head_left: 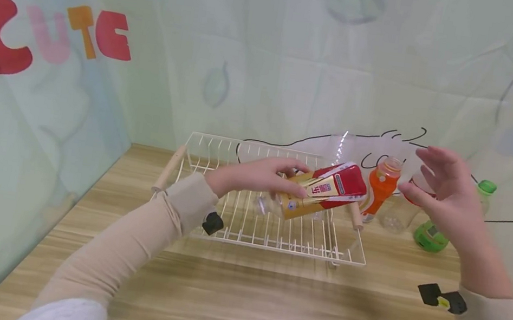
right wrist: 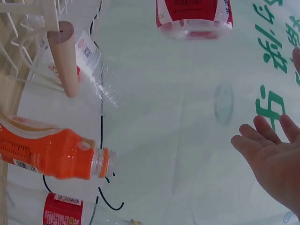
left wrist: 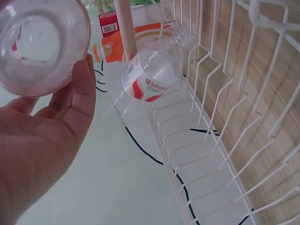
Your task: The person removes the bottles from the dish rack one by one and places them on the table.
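Note:
My left hand [head_left: 266,175] grips a plastic bottle [head_left: 326,190] with a red and gold label, tilted over a white wire dish rack [head_left: 274,242]. Its clear, round end fills the upper left of the left wrist view, beside my left fingers [left wrist: 83,93]. In the right wrist view the labelled bottle's clear red end shows at the top. My right hand [head_left: 452,201] is raised at the right with fingers spread, holding nothing. An uncapped orange-wrapped bottle [head_left: 382,187] stands just left of it. Another clear bottle [left wrist: 154,77] with a white and red label stands in the rack.
Right of the rack, a clear bottle with a red label [right wrist: 63,211] and a green-capped bottle [head_left: 486,188] stand on the wooden table [head_left: 237,299]. The rack has wooden handles [head_left: 169,168] at both ends. A printed curtain [head_left: 268,74] hangs close behind.

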`<act>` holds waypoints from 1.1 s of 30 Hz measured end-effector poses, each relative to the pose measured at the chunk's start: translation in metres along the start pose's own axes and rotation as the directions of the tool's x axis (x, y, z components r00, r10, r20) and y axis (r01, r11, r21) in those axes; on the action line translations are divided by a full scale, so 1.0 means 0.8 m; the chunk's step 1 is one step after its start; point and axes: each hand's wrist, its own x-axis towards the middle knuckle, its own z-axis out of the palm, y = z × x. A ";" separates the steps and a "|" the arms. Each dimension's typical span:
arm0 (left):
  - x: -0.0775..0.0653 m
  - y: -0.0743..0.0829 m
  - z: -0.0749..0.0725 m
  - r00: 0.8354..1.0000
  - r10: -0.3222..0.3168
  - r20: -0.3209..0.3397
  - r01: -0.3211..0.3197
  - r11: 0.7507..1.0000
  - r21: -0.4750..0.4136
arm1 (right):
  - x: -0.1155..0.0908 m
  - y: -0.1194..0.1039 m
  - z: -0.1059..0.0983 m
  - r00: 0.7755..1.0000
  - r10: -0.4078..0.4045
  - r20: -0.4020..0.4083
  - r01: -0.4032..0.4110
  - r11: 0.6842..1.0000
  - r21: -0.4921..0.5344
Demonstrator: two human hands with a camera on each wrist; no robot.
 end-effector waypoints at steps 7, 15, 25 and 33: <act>0.001 0.003 0.008 0.998 0.006 0.059 -0.008 0.999 0.042 | -0.004 -0.013 0.029 0.977 -0.058 0.207 0.104 0.969 -0.223; 0.003 0.007 0.020 0.993 -0.007 0.117 -0.003 0.996 0.086 | -0.007 -0.026 0.055 0.924 0.054 0.380 0.076 0.945 -0.319; 0.006 0.013 0.030 0.988 0.000 0.155 -0.016 0.995 0.101 | -0.011 -0.022 0.070 0.858 0.112 0.501 0.054 0.951 -0.305; 0.010 0.014 0.036 0.983 0.044 0.178 -0.063 0.993 0.103 | -0.016 -0.019 0.077 0.836 0.116 0.536 0.050 0.957 -0.284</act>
